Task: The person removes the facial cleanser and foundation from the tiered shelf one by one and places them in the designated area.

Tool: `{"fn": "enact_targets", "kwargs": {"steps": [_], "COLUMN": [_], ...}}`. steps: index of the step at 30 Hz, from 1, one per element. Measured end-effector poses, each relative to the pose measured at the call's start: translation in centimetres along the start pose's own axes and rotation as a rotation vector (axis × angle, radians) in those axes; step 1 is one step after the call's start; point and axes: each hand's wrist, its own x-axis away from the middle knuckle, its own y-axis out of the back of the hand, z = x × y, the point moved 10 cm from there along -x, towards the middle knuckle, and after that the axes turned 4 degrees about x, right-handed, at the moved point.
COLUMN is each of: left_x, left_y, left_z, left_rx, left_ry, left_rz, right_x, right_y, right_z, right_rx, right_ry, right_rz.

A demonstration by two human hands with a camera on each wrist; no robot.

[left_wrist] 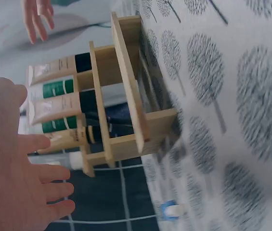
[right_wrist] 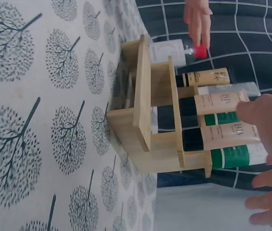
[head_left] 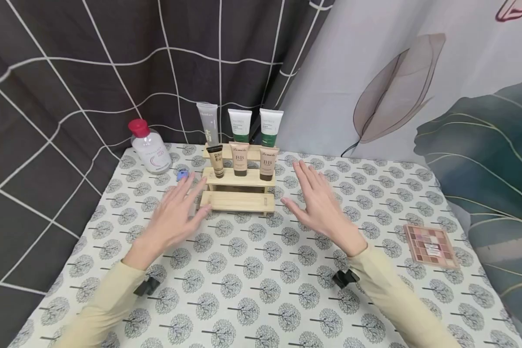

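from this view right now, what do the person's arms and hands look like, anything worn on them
The left hand and right hand are bare, with no gloves or rings visible. The left sleeve and right sleeve are long, plain and pale yellow. A small black piece shows at the left cuff, another at the right.

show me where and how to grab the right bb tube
Grip the right-hand BB tube around mid-body, with the right hand coming from the right. It stands upright on its dark cap at the right end of the middle step, so that side looks free, and its fuller body should offer more hold than the flat top.
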Motion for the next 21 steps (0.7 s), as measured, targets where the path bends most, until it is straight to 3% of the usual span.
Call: {"fn": "enact_targets", "kwargs": {"steps": [5, 9, 15, 21], "left_x": [0.0, -0.4, -1.1, -1.6], "left_y": [-1.2, -1.8, -2.5, -4.0], "left_z": [1.4, 2.6, 4.4, 5.7], "left_rx": [0.096, 0.176, 0.359, 0.556], "left_ry": [0.063, 0.106, 0.181, 0.252], "left_rz": [-0.016, -0.027, -0.074, -0.130], "right_x": [-1.4, -2.5, -4.1, -5.4], "right_y": [0.2, -0.2, -1.2, -3.3], "right_z": [0.3, -0.1, -0.5, -1.1], "right_rx": [-0.153, -0.281, -0.454, -0.636], "right_ry": [0.055, 0.020, -0.050, -0.195], "right_rz": [-0.151, -0.204, -0.246, -0.212]}}
